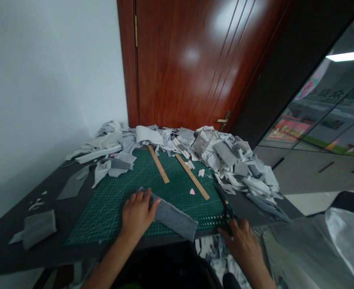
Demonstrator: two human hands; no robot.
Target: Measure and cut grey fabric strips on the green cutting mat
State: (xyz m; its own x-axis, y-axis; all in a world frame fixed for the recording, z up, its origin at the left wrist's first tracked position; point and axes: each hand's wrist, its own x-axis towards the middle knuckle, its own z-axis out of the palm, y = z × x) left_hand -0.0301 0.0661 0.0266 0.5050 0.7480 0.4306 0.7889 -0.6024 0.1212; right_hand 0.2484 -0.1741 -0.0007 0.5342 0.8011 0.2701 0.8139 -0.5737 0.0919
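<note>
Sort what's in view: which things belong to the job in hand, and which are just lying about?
In the job, it seems:
grey cloth under the left hand
black scissors at the right hand
green mat

Apparently lying about:
wooden sticks
pink piece
cloth scraps

The dark surface carries a green cutting mat in its middle, a heap of cloth pieces at far right, and a folded grey cloth at near left.

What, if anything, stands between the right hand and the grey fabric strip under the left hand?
Nothing visible does: only green cutting mat lies between the right hand and the grey fabric strip. The scissors are at that hand, outside the gap.
</note>
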